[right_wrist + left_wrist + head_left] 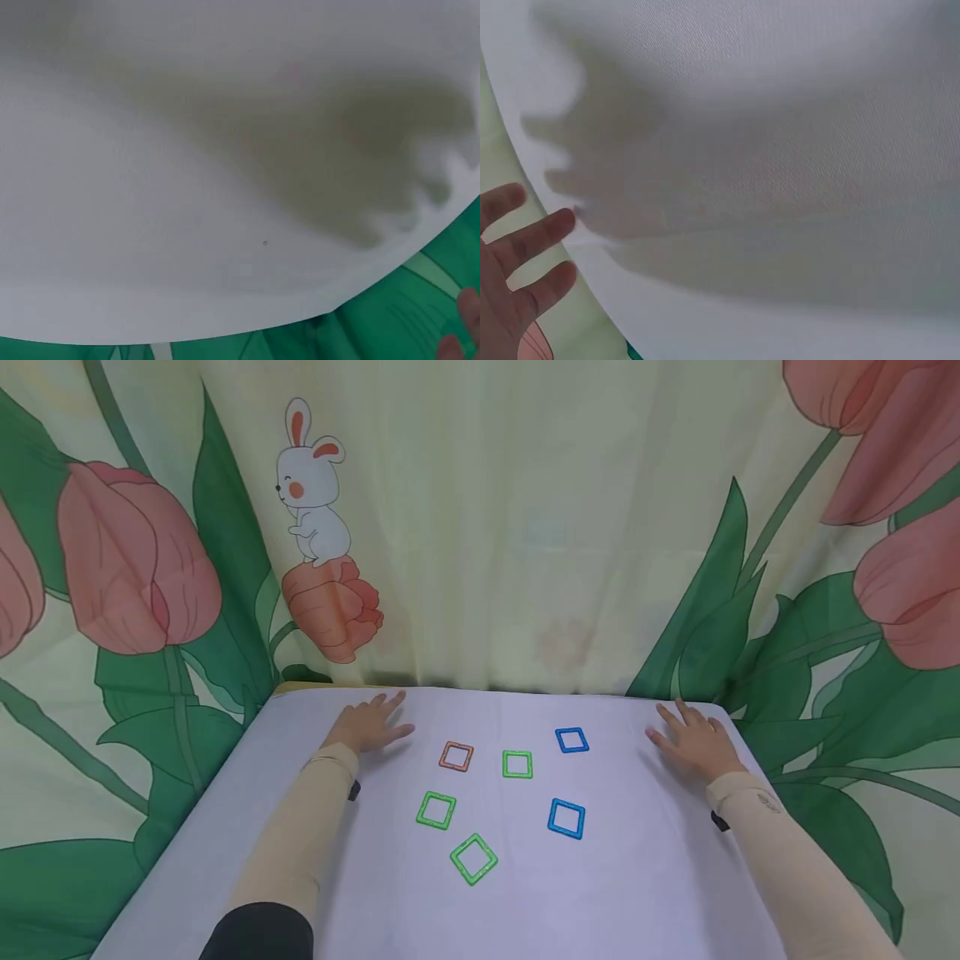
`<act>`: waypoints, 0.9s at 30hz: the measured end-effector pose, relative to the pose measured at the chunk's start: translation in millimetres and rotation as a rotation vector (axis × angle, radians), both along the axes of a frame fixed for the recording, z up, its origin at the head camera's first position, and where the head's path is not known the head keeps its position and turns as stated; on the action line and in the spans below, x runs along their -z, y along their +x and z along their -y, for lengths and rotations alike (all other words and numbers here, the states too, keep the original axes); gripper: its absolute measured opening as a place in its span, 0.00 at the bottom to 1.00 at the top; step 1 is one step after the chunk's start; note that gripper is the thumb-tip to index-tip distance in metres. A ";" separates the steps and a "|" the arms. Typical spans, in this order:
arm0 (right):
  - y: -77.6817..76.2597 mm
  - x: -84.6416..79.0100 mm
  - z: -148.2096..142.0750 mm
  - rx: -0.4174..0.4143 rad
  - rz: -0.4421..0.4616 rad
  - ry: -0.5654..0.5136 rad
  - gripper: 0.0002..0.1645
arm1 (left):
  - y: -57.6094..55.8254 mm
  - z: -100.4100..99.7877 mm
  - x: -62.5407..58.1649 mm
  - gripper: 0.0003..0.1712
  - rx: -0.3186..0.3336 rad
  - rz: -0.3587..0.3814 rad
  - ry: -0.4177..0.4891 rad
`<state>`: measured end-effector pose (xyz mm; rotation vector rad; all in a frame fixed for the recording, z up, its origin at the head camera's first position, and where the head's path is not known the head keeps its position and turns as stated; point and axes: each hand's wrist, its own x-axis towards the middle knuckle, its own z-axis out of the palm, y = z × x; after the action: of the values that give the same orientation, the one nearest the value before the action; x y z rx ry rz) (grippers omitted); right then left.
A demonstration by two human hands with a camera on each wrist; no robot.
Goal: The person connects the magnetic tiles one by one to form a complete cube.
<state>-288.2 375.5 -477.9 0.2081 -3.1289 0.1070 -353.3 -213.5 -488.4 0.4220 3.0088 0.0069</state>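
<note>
My left hand (369,723) is over the far left part of the white table, fingers spread, holding nothing. In the left wrist view, several fingers (536,240) show near the table edge, above a soft shadow. At the far right, my right hand (697,742) is also spread and holds nothing; the right wrist view catches only its fingertips (469,311) in the corner. Between the hands lie square frames: an orange one (456,757) nearest my left hand, a green one (517,752) beside it, and a blue one (572,729) nearest my right hand.
Closer to me lie two more green square frames (427,823) and another blue square frame (551,817). All lie apart on the white tablecloth (637,877). A curtain (480,527) printed with tulips and a rabbit hangs behind the table's far edge.
</note>
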 end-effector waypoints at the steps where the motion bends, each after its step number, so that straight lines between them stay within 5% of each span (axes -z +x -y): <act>1: 0.5 1.6 1.8 -0.005 -0.009 0.006 0.46 | 1.1 -2.3 -0.6 0.53 0.004 0.005 -0.005; 10: 2.8 8.7 25.0 -0.032 -0.028 0.017 0.45 | 7.7 -20.8 -9.5 0.45 0.050 0.031 -0.050; 20: 12.5 40.0 59.6 -0.153 -0.147 0.032 0.40 | 10.7 -58.4 -19.3 0.30 0.118 0.146 0.026; 27: 25.9 27.9 93.6 -0.239 -0.122 0.029 0.37 | 10.4 -79.4 -14.9 0.30 0.186 0.150 0.038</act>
<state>-262.3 281.9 -505.8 0.5655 -2.9732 0.0474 -343.0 -134.1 -473.5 0.6716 2.8150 0.0781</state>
